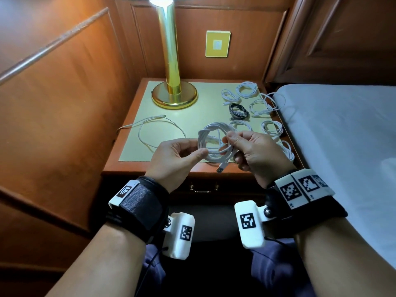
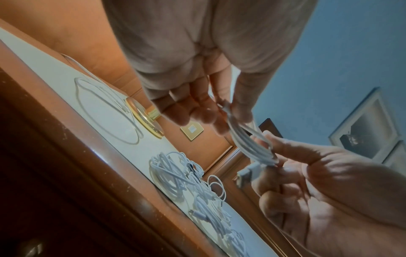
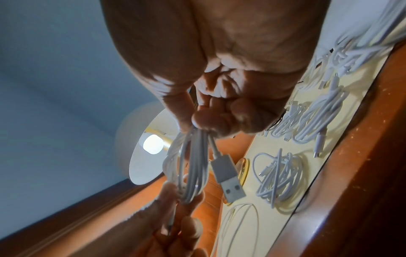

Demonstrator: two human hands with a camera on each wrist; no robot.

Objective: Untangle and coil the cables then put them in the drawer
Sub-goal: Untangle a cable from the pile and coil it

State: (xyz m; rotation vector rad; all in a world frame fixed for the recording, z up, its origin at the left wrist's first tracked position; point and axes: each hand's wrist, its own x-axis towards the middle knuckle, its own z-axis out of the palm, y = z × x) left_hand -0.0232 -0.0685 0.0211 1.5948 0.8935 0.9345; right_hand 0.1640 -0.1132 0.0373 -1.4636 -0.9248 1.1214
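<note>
Holding the white coil between us, left grip and right grip pinch opposite sides; USB plug dangles toward the drawer

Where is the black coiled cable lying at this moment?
In the head view, the black coiled cable lies on the right part of the wooden nightstand, right of the gold lamp base, among white coiled cables.

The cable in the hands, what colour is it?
White; the cable shows best in the head view.
</note>
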